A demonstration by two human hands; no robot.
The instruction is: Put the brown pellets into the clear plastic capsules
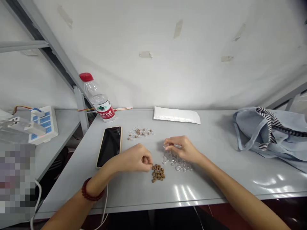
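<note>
My left hand [137, 158] is closed in a pinch at the left edge of a small heap of brown pellets [158, 174]. What its fingertips hold, if anything, is too small to make out. My right hand [181, 148] bends over a pile of small clear plastic pieces [178, 165], thumb and fingers pinched at the pile's far left side. A clear plastic piece seems to show at those fingertips. Farther back lies a loose group of clear pieces with brown bits in them [140, 132].
A phone [110, 145] lies left of my left hand, with a red-capped water bottle [102, 103] behind it. A white packet [177, 115] rests near the wall. At right sits a light blue bag [254, 134]; a power strip [44, 124] is far left.
</note>
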